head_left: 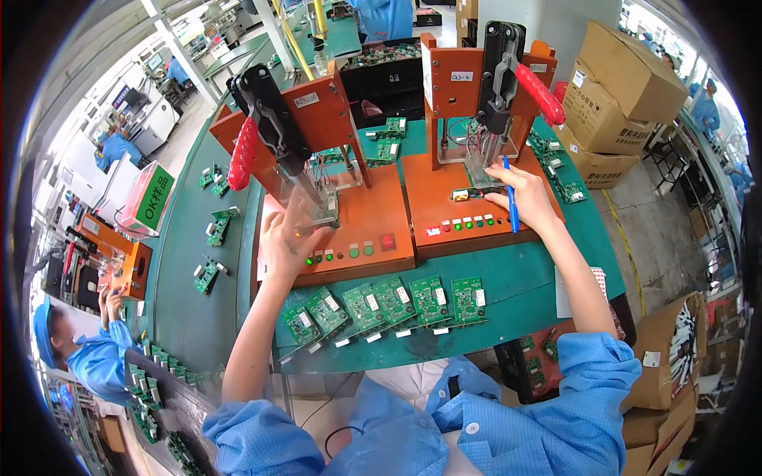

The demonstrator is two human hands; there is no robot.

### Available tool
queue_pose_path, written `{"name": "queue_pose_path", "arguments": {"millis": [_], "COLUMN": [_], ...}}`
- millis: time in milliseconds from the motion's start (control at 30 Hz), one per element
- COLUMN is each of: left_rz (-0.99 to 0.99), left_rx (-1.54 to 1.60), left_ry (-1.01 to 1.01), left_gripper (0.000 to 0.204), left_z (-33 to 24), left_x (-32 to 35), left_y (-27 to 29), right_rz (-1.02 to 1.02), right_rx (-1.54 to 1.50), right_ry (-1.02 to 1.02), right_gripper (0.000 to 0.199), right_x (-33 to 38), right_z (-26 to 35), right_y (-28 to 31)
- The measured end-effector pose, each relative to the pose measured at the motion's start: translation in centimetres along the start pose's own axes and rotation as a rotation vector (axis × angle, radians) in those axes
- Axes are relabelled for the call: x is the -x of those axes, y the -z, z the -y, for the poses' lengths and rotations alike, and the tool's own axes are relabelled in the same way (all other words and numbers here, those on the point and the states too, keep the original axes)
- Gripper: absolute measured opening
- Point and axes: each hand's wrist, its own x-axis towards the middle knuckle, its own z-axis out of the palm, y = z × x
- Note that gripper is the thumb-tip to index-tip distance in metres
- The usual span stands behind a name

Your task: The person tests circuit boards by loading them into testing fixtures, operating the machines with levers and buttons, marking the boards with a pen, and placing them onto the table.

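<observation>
While the person leans over the green bench [508, 278], two orange test fixtures stand side by side on it, touching or nearly so along their inner edges. Left fixture [361, 214]: upright back panel, black toggle clamp with a red handle [242, 155] tilted down to the left, a clear press block beneath it, a row of small lamps and buttons along the front deck. Right fixture [444, 214]: same build, red handle [541, 94] tilted up to the right, row of lit indicators on its front edge.

Cardboard boxes [615, 87] are stacked at the far right of the bench. A pink bin with a green label [147, 198] sits at the far left.

Five green circuit boards [389, 305] lie in a row just in front of the fixtures, overlapping slightly; loose boards are scattered to the left [214, 226] and behind the right fixture [556, 170].

Left hand [290, 238]: fingers spread and raised against the clear block of the left fixture, palm over the deck edge; whether it grips a board there cannot be told, the block blurs the view.

Right hand [525, 198]: on the right fixture's deck under the press, fingertips pressed together on a small board [468, 193] seated there, a blue pen [510, 198] tucked upright between the fingers.
</observation>
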Motion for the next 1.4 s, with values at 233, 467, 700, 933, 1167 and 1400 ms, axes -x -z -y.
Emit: {"name": "queue_pose_path", "arguments": {"millis": [233,467,700,933,1167,1400], "left_rz": [-0.013,0.002,-0.008,0.095,0.162,0.114], "left_rx": [-0.017,0.000,-0.074,-0.049,-0.150,-0.271], "left_ry": [-0.014,0.004,-0.013,0.023,0.098,0.092], "left_gripper": [0.092,0.094,0.092,0.089,0.089,0.087], "left_z": [0.2,0.3,0.6,1.2,0.4,0.5], "left_x": [0.0,0.2,0.1,0.0,-0.4,-0.2], "left_y": [-0.1,-0.1,-0.4,0.2,0.4,-0.4], "right_rz": [-0.003,0.097,0.163,0.120,0.131,0.146], "right_rx": [-0.006,-0.032,-0.052,-0.072,-0.014,-0.054], "right_ry": [0.009,-0.034,-0.051,-0.023,-0.007,-0.045], "right_gripper": [0.051,0.053,0.052,0.048,0.051,0.051], "right_x": [0.1,-0.3,-0.7,-0.7,-0.5,-0.6], "right_z": [-0.2,-0.3,-0.3,-0.2,-0.2,-0.1], "right_y": [0.0,0.8,1.6,1.4,1.5,1.5]}}
